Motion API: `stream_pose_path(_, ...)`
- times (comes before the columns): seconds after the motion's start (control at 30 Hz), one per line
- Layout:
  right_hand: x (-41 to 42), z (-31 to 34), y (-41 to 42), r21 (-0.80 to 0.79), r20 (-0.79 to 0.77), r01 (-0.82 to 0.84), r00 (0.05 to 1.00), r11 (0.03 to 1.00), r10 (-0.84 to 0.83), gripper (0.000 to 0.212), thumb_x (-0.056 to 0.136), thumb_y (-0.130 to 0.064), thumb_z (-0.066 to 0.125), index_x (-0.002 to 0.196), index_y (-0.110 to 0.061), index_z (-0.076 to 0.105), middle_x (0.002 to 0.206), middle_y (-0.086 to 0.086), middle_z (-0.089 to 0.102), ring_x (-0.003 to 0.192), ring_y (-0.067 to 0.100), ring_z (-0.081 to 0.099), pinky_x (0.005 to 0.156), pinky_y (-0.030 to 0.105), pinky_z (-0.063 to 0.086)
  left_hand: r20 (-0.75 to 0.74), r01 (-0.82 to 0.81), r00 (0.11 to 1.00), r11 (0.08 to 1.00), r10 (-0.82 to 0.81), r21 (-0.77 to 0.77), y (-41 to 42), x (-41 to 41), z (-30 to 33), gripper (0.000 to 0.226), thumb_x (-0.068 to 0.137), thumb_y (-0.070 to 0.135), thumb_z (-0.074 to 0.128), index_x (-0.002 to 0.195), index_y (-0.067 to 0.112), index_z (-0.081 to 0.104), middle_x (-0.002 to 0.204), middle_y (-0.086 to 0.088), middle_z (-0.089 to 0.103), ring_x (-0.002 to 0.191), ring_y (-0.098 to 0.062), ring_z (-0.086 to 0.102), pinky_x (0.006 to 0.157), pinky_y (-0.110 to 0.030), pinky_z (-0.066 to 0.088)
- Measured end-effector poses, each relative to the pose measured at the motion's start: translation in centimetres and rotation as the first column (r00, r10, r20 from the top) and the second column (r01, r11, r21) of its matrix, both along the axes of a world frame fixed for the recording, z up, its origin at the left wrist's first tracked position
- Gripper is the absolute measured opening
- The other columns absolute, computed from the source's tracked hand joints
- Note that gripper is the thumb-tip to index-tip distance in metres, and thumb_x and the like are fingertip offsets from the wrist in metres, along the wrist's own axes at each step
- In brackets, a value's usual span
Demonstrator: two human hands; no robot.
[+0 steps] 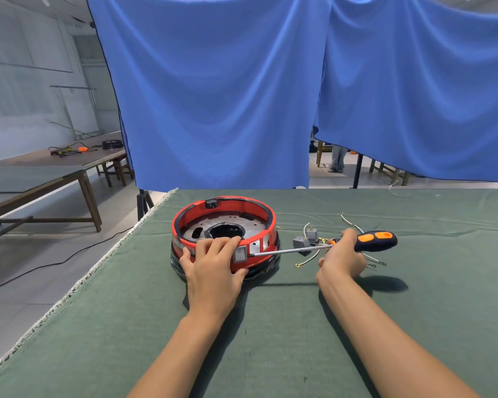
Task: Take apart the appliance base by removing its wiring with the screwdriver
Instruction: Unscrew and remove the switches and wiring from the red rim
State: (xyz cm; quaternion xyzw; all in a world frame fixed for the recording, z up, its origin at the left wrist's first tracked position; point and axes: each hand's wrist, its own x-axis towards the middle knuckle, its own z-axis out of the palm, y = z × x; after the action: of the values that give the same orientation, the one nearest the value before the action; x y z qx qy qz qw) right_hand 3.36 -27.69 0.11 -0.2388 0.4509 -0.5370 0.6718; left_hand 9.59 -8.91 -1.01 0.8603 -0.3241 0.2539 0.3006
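Note:
The round red and black appliance base (227, 214) sits on the green cloth, open side up, with a metal plate and a centre hole inside. My left hand (213, 265) grips its near rim, fingers curled over the edge beside a grey rocker switch (240, 254). My right hand (344, 257) holds a screwdriver (375, 241) with an orange and black handle. Its long metal shaft (291, 250) lies level and its tip meets the base's side just right of the switch. Loose white wires and grey connector blocks (306, 242) lie to the right of the base.
The green-covered table (270, 340) has its left edge running diagonally from far centre to near left. Blue curtains (213, 96) hang right behind it. Another wooden table (55, 168) with tools stands far left. A black cable trails on the floor.

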Motion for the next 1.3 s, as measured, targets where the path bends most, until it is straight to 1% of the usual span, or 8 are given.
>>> stream_pose_path(0.33,1.4,0.6,-1.1,0.021,-0.068,-0.114,0.991,0.993,0.115,0.018,0.079,-0.028,0.055,0.069,-0.014,0.049,0.063,-0.001,0.056,0.05,0.016,0.045,0.045,0.028,0.033,-0.009,0.054,0.998,0.998,-0.055,-0.013,0.2,0.2,0.1,0.061,0.059,0.024,0.087,0.116,0.028,0.066,0.109,0.012,0.064,0.108,-0.021,0.049,0.095,-0.051,0.032)
stream_pose_path(0.63,4.1,1.4,-2.3,0.018,-0.139,-0.242,0.96,0.97,0.242,0.017,0.075,-0.025,0.057,0.068,-0.011,0.053,0.058,0.0,0.057,0.045,0.016,0.043,0.04,0.025,0.029,0.004,0.107,0.994,0.993,-0.107,-0.045,0.5,0.2,0.0,0.063,0.057,0.019,0.088,0.116,0.024,0.067,0.108,0.01,0.065,0.107,-0.018,0.044,0.092,-0.062,0.036)
stream_pose_path(0.8,4.9,1.7,-2.6,-0.001,-0.196,-0.304,0.934,0.953,0.298,0.015,0.074,-0.024,0.058,0.068,-0.011,0.054,0.053,-0.002,0.055,0.045,0.016,0.042,0.041,0.025,0.029,0.023,0.114,0.993,0.993,-0.113,-0.042,0.5,0.1,0.0,0.063,0.054,0.015,0.089,0.113,0.022,0.068,0.106,0.008,0.066,0.103,-0.025,0.052,0.088,-0.065,0.039)
stream_pose_path(0.9,5.9,2.2,-1.6,-0.083,-0.307,-0.425,0.871,0.901,0.383,0.018,0.069,-0.03,0.06,0.066,-0.013,0.057,0.044,-0.005,0.056,0.05,0.019,0.051,0.053,0.03,0.042,0.035,0.123,0.992,0.992,-0.121,-0.039,0.5,0.0,0.0,0.061,0.055,0.016,0.088,0.113,0.022,0.068,0.106,0.009,0.065,0.104,-0.017,0.045,0.087,-0.065,0.039)
stream_pose_path(0.97,6.6,2.8,-0.8,-0.121,-0.393,-0.492,0.821,0.862,0.413,0.023,0.063,-0.038,0.059,0.066,-0.014,0.058,0.054,-0.002,0.061,0.064,0.025,0.059,0.069,0.038,0.05,0.034,0.112,0.993,0.993,-0.112,-0.021,0.4,0.0,-0.1,0.061,0.056,0.018,0.088,0.114,0.023,0.067,0.107,0.009,0.065,0.105,-0.015,0.044,0.088,-0.064,0.039)
stream_pose_path(1.0,6.7,3.1,-0.6,-0.122,-0.414,-0.503,0.809,0.855,0.417,0.024,0.062,-0.039,0.059,0.066,-0.015,0.058,0.057,-0.001,0.061,0.065,0.026,0.058,0.071,0.04,0.05,0.026,0.104,0.994,0.994,-0.104,-0.013,0.4,0.0,-0.1,0.061,0.057,0.018,0.088,0.114,0.024,0.067,0.108,0.009,0.064,0.106,-0.017,0.046,0.09,-0.064,0.038)
stream_pose_path(1.17,4.0,2.4,-1.7,-0.104,-0.259,-0.418,0.887,0.902,0.382,0.016,0.074,-0.026,0.06,0.069,-0.013,0.053,0.055,-0.002,0.056,0.04,0.013,0.042,0.039,0.021,0.03,0.001,0.102,0.995,0.995,-0.102,-0.008,0.4,0.2,0.2,0.063,0.061,0.021,0.085,0.119,0.029,0.063,0.113,0.012,0.061,0.112,-0.017,0.048,0.099,-0.059,0.031)
stream_pose_path(1.3,1.0,1.6,-2.4,-0.052,-0.184,-0.284,0.945,0.957,0.27,0.018,0.077,-0.028,0.057,0.072,-0.014,0.048,0.063,-0.002,0.056,0.04,0.014,0.035,0.033,0.015,0.022,0.023,0.109,0.994,0.994,-0.11,0.029,0.8,0.7,0.0,0.068,0.061,0.024,0.085,0.124,0.029,0.059,0.117,0.012,0.059,0.114,-0.014,0.045,0.102,-0.055,0.029)
